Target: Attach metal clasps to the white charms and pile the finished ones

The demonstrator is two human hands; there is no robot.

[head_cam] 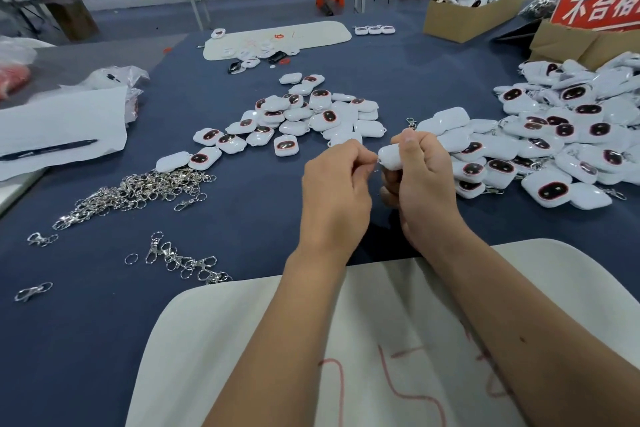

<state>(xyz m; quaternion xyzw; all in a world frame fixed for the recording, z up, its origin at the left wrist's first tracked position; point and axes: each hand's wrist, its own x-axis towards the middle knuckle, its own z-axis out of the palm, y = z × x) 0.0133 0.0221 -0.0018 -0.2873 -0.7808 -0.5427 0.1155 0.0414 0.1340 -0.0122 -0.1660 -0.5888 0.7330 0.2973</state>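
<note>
We have both hands together mid-surface: right hand (420,180) grips one white charm (389,156), fingers curled round it; left hand (337,184) pinches at the charm's end, where a glint of wire shows. We judge that's the clasp ring going onto the charm's loop, but the ring itself is too small to confirm.

Risks from here:
- Ring slips from the pinch, since it's tiny and barely held. It would drop onto the blue surface (242,218) or the white mat (277,340) under our forearms.
- Ring only part-threaded, so the clasp falls off later in the pile.
- Unfinished heap and finished pile sit near each other, and a careless toss mixes them.

Counts:
- Hands: two. Charm in hand: one.
- Unclasped charms (298,118) in the centre heap: roughly thirty, too overlapped for an exact count.
- Finished pile (547,146) at right, clasps visible among them: dozens, uncountable.
- Metal clasps (138,191) heaped at left: dozens, tangled; a smaller cluster (187,263) nearer us, plus about three strays.
- Cardboard boxes (467,14) far right: two, one behind a red sign (599,3).
</note>
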